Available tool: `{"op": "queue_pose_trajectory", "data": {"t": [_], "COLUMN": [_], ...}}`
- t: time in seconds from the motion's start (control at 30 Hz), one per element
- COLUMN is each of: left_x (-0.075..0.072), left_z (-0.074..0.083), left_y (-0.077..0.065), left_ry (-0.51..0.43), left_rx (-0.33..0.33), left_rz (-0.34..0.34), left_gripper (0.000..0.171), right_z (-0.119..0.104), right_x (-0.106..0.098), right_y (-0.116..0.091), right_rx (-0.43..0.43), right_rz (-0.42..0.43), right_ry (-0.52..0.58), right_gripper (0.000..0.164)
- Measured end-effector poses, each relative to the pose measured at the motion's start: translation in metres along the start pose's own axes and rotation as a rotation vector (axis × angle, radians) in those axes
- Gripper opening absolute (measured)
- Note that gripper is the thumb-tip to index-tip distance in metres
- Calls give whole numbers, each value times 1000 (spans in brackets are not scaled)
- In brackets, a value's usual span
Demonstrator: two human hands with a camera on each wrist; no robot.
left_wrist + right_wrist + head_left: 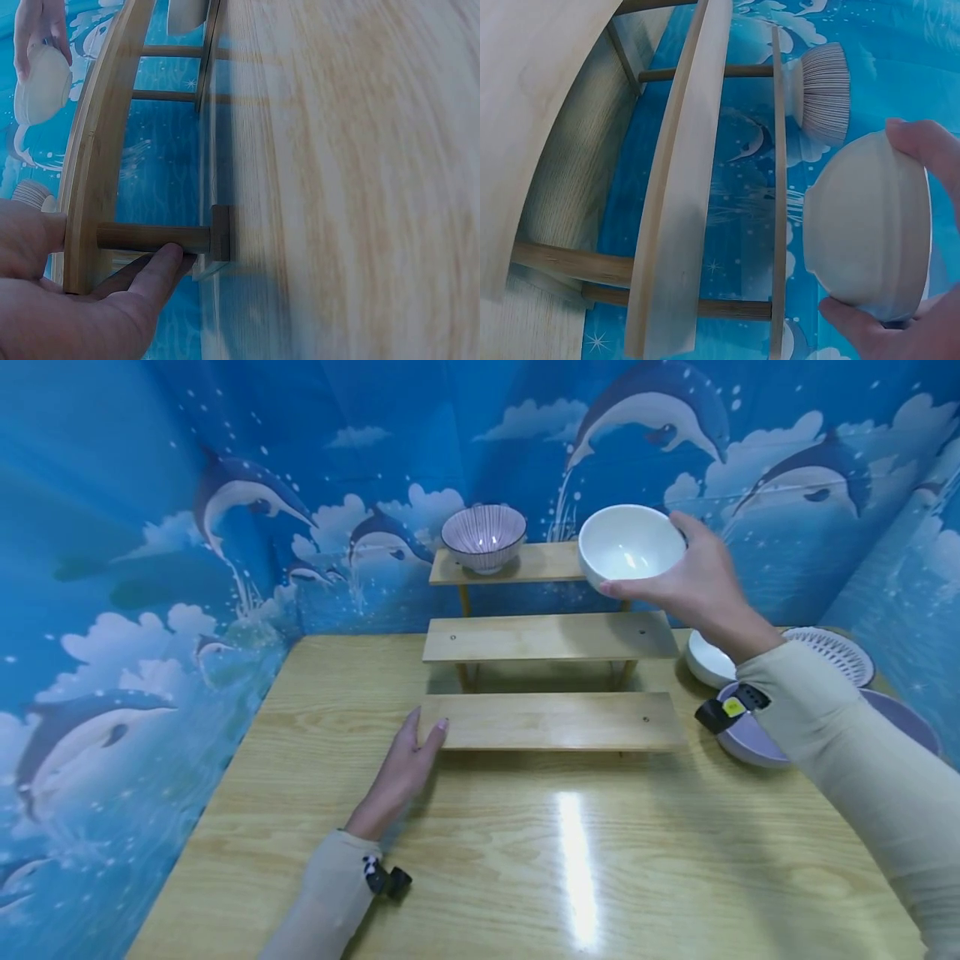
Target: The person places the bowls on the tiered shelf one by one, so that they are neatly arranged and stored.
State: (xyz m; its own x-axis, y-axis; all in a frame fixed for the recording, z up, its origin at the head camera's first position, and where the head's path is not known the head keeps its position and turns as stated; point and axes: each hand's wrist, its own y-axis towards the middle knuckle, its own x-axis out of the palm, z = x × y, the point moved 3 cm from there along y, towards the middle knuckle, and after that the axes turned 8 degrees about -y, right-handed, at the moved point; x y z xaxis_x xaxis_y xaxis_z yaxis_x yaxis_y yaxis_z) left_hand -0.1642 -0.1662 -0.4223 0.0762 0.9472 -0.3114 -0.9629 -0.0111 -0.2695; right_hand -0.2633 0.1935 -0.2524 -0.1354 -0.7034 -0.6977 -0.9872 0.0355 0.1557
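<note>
My right hand [701, 578] holds a white bowl [626, 550] by its rim and side, thumb and fingers spread across it. The bowl is up at the right end of the top tier of a three-tier wooden shelf [555, 722]; in the right wrist view its foot faces that top board with a gap between. A purple-striped bowl [483, 537] stands on the top tier's left end. My left hand [396, 770] grips the left end of the lowest board, thumb above and fingers [154, 281] underneath beside the wooden leg [154, 237].
Right of the shelf, partly behind my right forearm, are another white bowl [707, 662], a large purple bowl [750, 743] and a dish with a patterned inside [832, 653]. The wooden table [480, 852] meets a blue dolphin backdrop [360, 460] behind and at the sides.
</note>
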Motion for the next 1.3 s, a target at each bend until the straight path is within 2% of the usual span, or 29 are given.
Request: {"op": "queue_pose_trajectory", "data": {"t": [0.37,0.87,1.3], "left_x": [0,1,1], "left_z": [1,2,1], "left_y": [0,-1,-2], "left_ry": [-3,-17,-11], "left_rx": [-4,-11,-14], "left_rz": [5,4,1], "left_gripper": [86,86,86], "right_z": [-4,-8,-6], "right_x": [12,17,21], "right_y": [16,33,45], "right_rx": [-13,11,81], "right_rz": [18,3,9], "right_ry": [-72,-56,-55], "right_gripper": [122,126,128]}}
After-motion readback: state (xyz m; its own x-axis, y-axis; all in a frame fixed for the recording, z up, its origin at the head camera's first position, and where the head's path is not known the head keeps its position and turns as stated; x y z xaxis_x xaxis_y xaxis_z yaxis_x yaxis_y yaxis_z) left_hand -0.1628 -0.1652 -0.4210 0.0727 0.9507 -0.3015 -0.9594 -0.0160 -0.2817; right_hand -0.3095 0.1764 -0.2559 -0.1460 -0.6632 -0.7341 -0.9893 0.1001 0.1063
